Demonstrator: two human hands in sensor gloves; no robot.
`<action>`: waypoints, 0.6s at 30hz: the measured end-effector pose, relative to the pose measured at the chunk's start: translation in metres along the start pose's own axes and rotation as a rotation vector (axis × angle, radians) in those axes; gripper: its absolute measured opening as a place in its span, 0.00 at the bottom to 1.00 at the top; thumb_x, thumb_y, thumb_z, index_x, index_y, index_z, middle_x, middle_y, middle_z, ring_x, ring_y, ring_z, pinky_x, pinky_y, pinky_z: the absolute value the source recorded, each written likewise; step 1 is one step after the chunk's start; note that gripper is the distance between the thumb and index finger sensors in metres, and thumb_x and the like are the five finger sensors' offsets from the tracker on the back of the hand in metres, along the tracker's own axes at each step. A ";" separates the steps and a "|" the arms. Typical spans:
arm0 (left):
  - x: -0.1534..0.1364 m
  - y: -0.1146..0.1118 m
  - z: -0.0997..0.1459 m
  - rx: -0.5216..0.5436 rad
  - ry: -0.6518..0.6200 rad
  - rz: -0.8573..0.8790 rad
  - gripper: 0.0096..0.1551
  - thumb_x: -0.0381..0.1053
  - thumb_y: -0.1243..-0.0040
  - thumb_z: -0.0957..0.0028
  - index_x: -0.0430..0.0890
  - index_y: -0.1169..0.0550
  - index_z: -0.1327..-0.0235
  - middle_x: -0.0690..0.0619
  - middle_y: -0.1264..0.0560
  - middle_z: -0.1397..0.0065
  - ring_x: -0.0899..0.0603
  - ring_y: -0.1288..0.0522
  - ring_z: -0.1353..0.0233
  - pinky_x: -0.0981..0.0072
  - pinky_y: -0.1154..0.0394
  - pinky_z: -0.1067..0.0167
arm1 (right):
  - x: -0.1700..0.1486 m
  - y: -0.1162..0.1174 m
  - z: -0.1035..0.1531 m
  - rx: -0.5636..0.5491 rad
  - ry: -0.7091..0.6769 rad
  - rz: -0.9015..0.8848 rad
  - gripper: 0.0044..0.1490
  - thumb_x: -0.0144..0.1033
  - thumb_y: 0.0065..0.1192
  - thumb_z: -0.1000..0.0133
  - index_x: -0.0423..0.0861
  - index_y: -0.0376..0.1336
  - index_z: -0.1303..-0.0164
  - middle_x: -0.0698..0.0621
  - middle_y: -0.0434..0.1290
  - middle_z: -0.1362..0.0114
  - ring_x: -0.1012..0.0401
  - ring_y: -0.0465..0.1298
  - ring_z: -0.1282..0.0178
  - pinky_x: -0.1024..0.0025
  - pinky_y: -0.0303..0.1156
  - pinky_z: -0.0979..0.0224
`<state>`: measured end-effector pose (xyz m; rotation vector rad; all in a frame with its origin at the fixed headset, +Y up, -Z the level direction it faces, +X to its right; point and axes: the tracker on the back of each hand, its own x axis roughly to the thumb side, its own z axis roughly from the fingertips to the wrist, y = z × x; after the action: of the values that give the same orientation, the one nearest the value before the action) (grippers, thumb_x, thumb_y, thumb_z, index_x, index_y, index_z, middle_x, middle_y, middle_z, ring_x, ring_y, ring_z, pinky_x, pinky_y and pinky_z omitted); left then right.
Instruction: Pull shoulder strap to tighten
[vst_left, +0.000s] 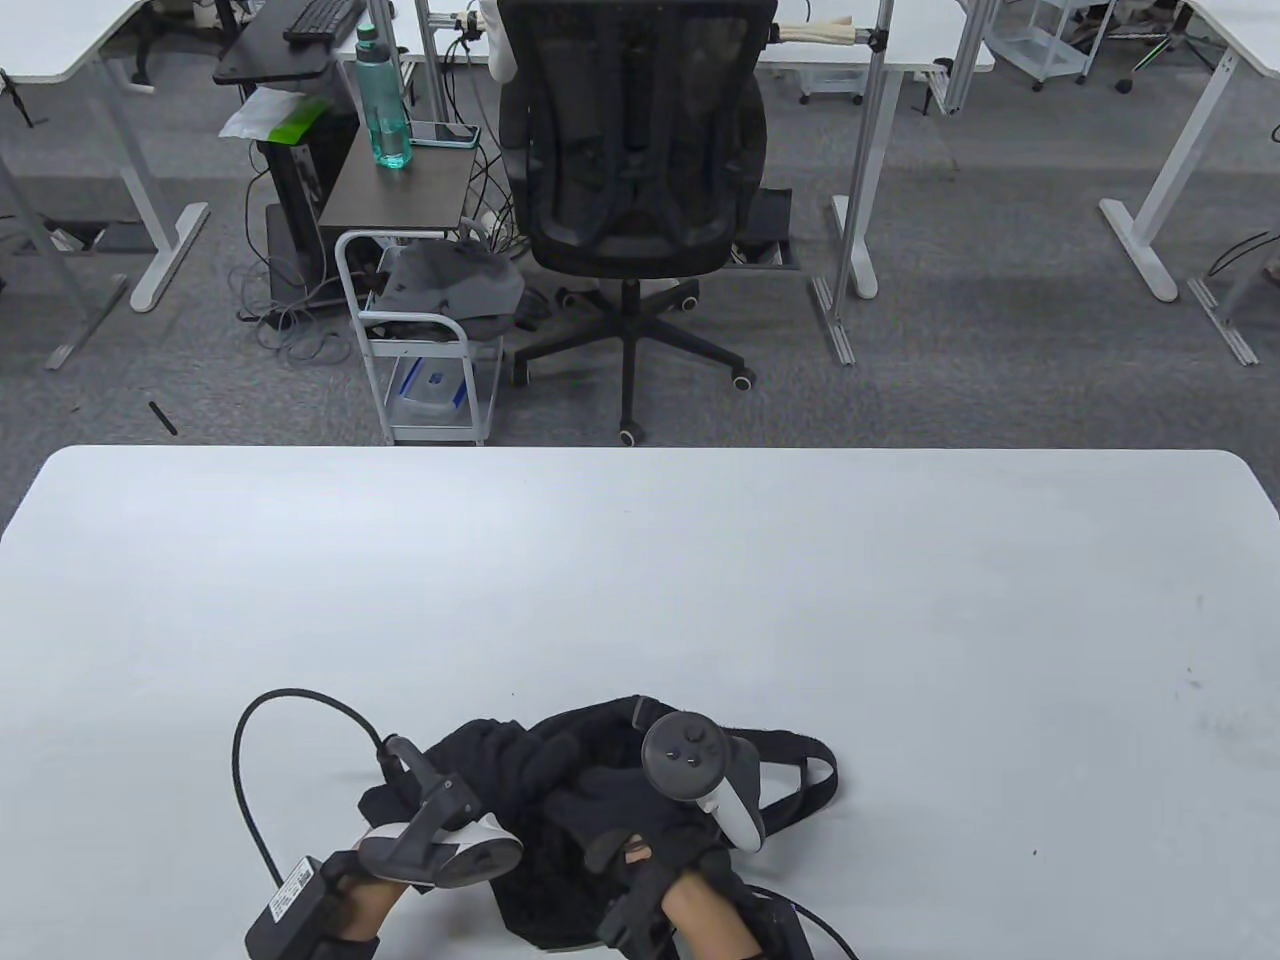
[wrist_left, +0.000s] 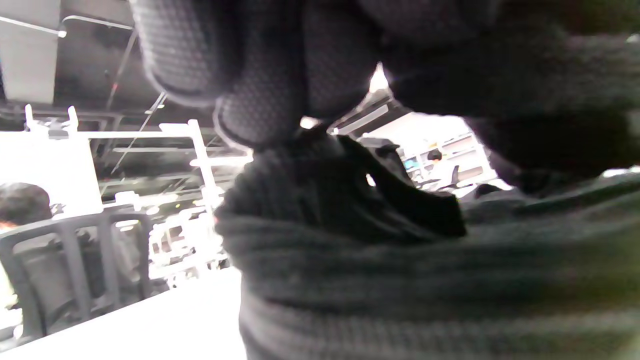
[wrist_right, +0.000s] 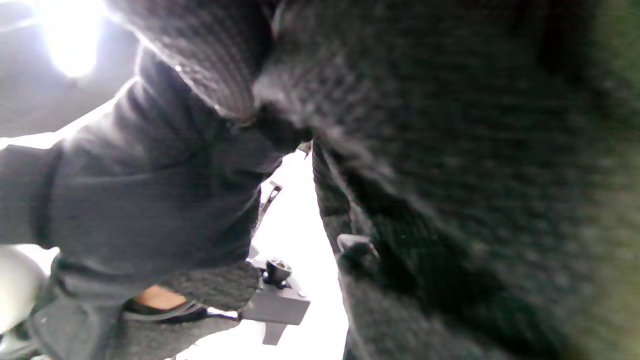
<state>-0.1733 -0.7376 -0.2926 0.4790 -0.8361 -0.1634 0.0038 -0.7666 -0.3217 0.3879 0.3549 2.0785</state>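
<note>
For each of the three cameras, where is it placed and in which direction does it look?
Table view: high, looking down on the table; both hands, left hand and right hand, on the black bag.
Left wrist view: low by the table, looking up and outward; gloved fingers on the bag.
Right wrist view: pressed close to the bag; gloved fingers on fabric.
Shared: the bag in all views.

The bag (vst_left: 590, 800) lay on the worktop (vst_left: 640, 580) at its near edge, with the left hand (vst_left: 440, 830) on its left side, the right hand (vst_left: 690, 810) on its right, and the shoulder strap (vst_left: 805, 775) looping out to the right.
</note>
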 end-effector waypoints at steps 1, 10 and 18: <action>0.003 0.001 -0.001 -0.005 -0.011 -0.018 0.37 0.55 0.48 0.60 0.58 0.35 0.32 0.60 0.17 0.48 0.49 0.15 0.44 0.60 0.19 0.43 | 0.000 0.000 0.000 0.002 -0.005 -0.011 0.30 0.46 0.65 0.46 0.33 0.78 0.56 0.35 0.86 0.54 0.43 0.86 0.60 0.42 0.73 0.41; -0.013 -0.014 0.000 -0.021 0.035 0.083 0.38 0.56 0.50 0.63 0.64 0.37 0.32 0.62 0.17 0.49 0.51 0.16 0.44 0.60 0.20 0.42 | 0.006 0.003 -0.002 0.000 -0.026 0.022 0.25 0.41 0.65 0.46 0.33 0.81 0.65 0.38 0.89 0.63 0.46 0.87 0.69 0.46 0.76 0.43; -0.019 -0.016 -0.001 -0.049 0.075 0.067 0.38 0.57 0.49 0.63 0.67 0.36 0.32 0.62 0.18 0.48 0.51 0.16 0.43 0.60 0.20 0.41 | 0.002 0.002 -0.004 0.021 -0.009 -0.008 0.25 0.41 0.65 0.46 0.33 0.81 0.65 0.39 0.89 0.63 0.46 0.87 0.69 0.46 0.76 0.44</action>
<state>-0.1846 -0.7450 -0.3128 0.4084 -0.7724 -0.1030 -0.0005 -0.7662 -0.3237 0.4076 0.3725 2.0663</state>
